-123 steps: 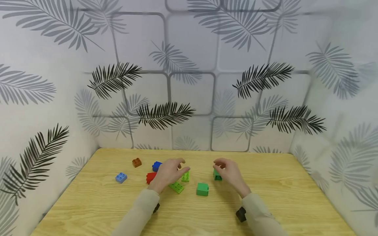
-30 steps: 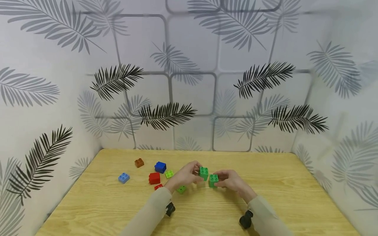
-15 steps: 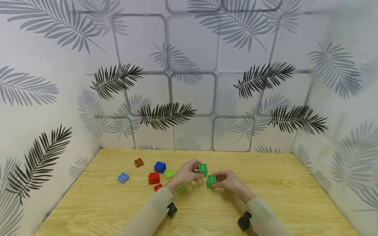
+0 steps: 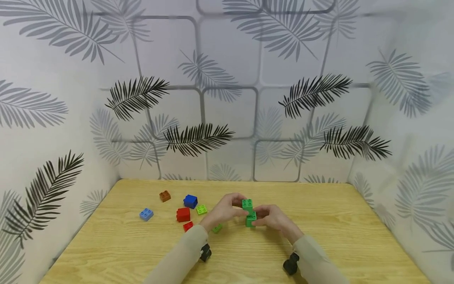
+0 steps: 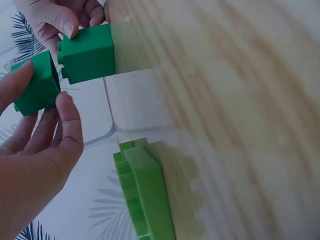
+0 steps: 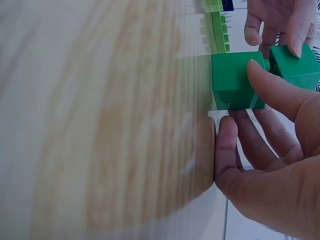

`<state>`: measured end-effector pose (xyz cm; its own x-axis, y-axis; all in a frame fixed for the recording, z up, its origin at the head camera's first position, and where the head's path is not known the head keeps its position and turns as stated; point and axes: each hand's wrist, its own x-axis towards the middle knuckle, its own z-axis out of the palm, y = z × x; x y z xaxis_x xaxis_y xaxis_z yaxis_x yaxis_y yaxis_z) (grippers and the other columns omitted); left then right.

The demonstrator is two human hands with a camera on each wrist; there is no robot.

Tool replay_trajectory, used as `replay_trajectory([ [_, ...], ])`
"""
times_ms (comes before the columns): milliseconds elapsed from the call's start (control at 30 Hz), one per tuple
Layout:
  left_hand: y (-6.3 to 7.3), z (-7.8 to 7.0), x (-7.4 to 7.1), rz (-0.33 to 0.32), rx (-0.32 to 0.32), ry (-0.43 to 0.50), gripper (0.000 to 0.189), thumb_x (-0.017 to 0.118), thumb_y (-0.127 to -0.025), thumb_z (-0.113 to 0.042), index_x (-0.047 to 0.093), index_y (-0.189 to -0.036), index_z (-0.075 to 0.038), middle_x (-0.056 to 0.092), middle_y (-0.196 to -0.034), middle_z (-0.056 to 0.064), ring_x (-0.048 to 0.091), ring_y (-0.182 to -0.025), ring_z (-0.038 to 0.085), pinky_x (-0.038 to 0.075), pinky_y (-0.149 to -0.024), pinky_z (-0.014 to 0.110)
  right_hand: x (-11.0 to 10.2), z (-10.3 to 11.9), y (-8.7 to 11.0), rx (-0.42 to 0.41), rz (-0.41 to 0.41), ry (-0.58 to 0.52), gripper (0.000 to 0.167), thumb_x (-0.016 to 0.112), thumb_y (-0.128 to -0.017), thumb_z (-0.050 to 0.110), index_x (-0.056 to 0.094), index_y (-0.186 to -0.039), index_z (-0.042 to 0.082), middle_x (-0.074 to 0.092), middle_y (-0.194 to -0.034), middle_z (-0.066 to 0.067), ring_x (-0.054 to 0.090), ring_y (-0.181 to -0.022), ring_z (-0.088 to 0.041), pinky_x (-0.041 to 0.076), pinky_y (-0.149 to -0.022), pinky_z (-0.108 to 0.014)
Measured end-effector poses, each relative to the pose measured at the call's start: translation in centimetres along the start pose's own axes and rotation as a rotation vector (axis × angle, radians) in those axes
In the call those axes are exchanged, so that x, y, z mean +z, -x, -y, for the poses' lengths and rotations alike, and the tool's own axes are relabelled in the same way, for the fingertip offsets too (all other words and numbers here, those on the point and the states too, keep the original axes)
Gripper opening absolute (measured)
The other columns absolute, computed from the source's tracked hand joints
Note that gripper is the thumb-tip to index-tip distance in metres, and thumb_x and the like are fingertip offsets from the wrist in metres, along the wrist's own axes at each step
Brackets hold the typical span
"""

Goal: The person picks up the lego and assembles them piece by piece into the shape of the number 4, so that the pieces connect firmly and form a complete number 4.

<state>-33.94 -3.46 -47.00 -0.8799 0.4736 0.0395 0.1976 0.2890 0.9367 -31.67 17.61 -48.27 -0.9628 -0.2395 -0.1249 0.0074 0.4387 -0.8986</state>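
Note:
My left hand pinches a green building block between thumb and fingers. It sits just above a second green block, slightly tilted, with a small gap between the two in the left wrist view. My right hand grips that lower block, which stands on the table with its studs up; thumb and fingers lie on its sides in the right wrist view. A lime-green block lies near my left hand, partly covered by it in the head view.
On the wooden table, left of my hands, lie a red block, a smaller red block, a dark blue block, a light lime block, a light blue block and a brown block. A patterned wall stands behind.
Earlier, the two green blocks were apart on the table. Both hands took hold of them and turned them studs up; the left block has risen and moved right, over the other.

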Motion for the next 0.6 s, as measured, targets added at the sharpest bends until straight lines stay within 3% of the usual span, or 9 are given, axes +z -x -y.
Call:
replay_trajectory([
  [267,-0.07,-0.13,0.71,0.011,0.092,-0.11,0.03,0.08,-0.083,-0.017,0.072,-0.111,-0.016,0.074,-0.103,-0.001,0.068,-0.096,0.012,0.053,-0.089,0.036,0.01,-0.3,0.11,-0.05,0.041,-0.028,0.037,0.08,-0.081,0.009,0.068,-0.115,0.0,0.072,-0.108,-0.009,0.066,-0.099,-0.019,0.052,-0.09,-0.039],
  [467,0.27,-0.42,0.89,-0.001,0.07,-0.204,0.028,0.08,-0.083,-0.019,0.073,-0.11,-0.02,0.074,-0.101,-0.007,0.067,-0.094,0.007,0.053,-0.088,0.035,0.12,-0.33,-0.02,-0.068,0.06,-0.034,0.038,0.081,-0.08,0.008,0.068,-0.114,-0.001,0.072,-0.105,-0.007,0.066,-0.096,-0.016,0.052,-0.089,-0.036],
  [600,0.16,-0.48,0.81,-0.005,0.046,-0.209,0.026,0.081,-0.082,-0.02,0.075,-0.107,-0.024,0.074,-0.098,-0.01,0.066,-0.093,0.005,0.052,-0.089,0.035,0.24,-0.18,-0.1,-0.075,0.055,-0.045,0.037,0.08,-0.079,0.006,0.068,-0.113,-0.003,0.072,-0.103,-0.008,0.066,-0.094,-0.016,0.052,-0.088,-0.035],
])
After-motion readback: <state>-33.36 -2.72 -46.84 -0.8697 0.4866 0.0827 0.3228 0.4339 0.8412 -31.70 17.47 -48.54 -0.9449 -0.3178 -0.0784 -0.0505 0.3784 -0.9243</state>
